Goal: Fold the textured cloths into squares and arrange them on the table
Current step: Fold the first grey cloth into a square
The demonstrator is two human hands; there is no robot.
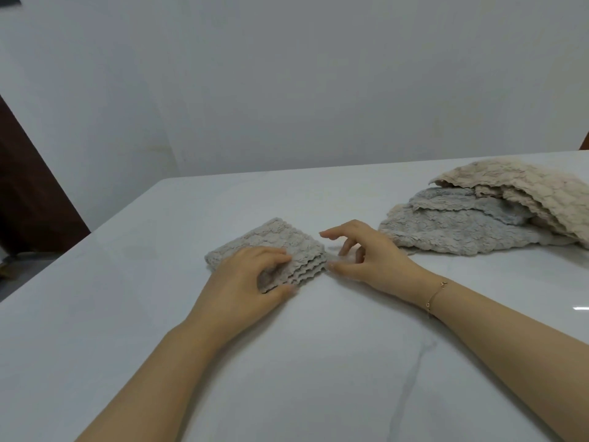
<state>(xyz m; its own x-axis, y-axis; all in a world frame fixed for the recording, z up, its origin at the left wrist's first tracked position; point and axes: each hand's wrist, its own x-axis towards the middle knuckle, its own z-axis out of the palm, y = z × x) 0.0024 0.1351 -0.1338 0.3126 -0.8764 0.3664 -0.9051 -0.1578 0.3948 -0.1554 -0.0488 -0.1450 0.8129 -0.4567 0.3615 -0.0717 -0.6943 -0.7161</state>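
Left hand (251, 275) lies on the white marble-look desk (318, 362), its fingers curled over the near corner of a folded grey-beige textured cloth square (280, 247), thumb at its edge. Right hand (366, 253) hovers loose and empty just beside the stacked edges. Beyond, a heap of unfolded beige and grey textured cloths (484, 212) waits. This fold looks finished; next comes setting it aside and drawing another cloth.
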